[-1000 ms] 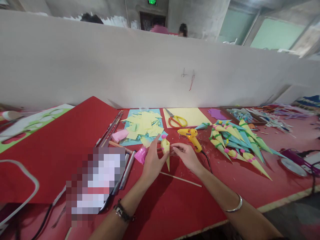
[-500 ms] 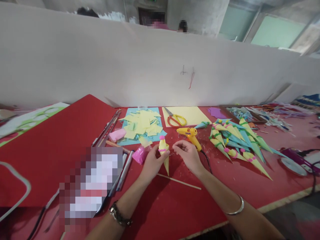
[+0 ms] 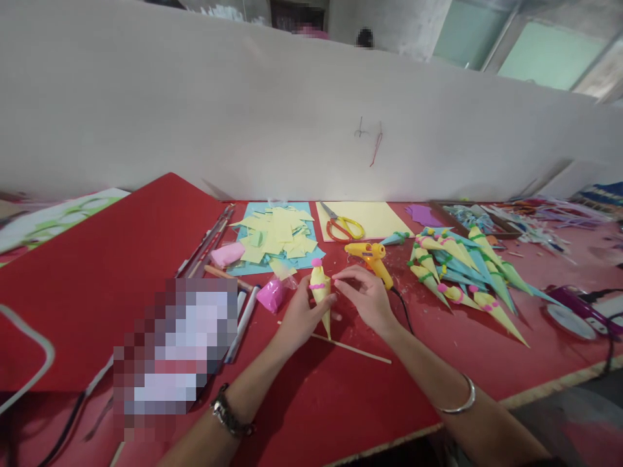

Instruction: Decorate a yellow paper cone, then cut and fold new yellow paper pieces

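My left hand (image 3: 302,314) is closed around a pale yellow paper cone (image 3: 320,293), its point down, with a pink ball on top and a pink band round its upper part. Just right of the cone, my right hand (image 3: 366,295) has thumb and forefinger pinched together; a tiny pink bit seems to show at the fingertips, too small to make out. A thin wooden stick (image 3: 357,351) lies on the red table below the cone. Behind my right hand rests a yellow glue gun (image 3: 372,255). Left of my left hand sits a bag of bright pink clay (image 3: 271,295).
Finished-looking yellow and blue cones (image 3: 457,259) are piled at the right. Yellow paper pieces (image 3: 280,233) and scissors (image 3: 344,227) lie at the back. Markers (image 3: 242,324) and a blurred-out object (image 3: 180,350) are at the left; a white partition (image 3: 272,117) stands behind.
My right hand has moved slightly left, nearer the cone. The cone has turned in my left hand, its pink band now showing more to the left. The camera view has shifted slightly.
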`<state>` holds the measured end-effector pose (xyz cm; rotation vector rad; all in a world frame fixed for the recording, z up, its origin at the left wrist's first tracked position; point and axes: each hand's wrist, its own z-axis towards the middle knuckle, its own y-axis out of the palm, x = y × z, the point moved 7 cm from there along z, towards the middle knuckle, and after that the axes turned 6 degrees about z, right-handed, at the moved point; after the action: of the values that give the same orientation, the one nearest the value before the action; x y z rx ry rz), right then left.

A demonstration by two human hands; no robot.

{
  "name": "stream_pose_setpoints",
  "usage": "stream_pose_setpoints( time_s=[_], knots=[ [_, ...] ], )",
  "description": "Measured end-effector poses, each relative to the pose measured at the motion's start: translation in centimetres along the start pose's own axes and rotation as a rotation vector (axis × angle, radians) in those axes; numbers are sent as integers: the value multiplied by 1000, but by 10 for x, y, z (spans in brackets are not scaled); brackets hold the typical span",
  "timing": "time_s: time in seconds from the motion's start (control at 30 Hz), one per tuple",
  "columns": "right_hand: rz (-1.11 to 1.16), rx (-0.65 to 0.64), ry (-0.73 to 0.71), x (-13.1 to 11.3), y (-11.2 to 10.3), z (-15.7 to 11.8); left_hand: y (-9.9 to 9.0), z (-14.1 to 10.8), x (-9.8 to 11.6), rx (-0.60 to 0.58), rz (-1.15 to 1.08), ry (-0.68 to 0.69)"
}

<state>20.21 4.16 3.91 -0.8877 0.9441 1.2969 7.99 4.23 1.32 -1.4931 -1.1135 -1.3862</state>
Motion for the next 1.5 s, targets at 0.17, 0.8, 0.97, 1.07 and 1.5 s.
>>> stream_pose_setpoints(
  time_s=[0.17,0.8,0.97,1.07,1.5],
  knots=[
    [-79,-61,-63,-6,6,-2,6,-2,0,-40,-13,16],
    [85,-111,27,5,12,-3,10,-1,-4,-95,64,75],
    [140,-129,46,5,13,-2,12,-1,-2,-113,68,95],
    [156,-149,58,4,13,-1,13,-1,-2,-126,68,99],
    [193,-150,116,6,13,-3,11,-2,-1,-132,99,130]
  ],
)
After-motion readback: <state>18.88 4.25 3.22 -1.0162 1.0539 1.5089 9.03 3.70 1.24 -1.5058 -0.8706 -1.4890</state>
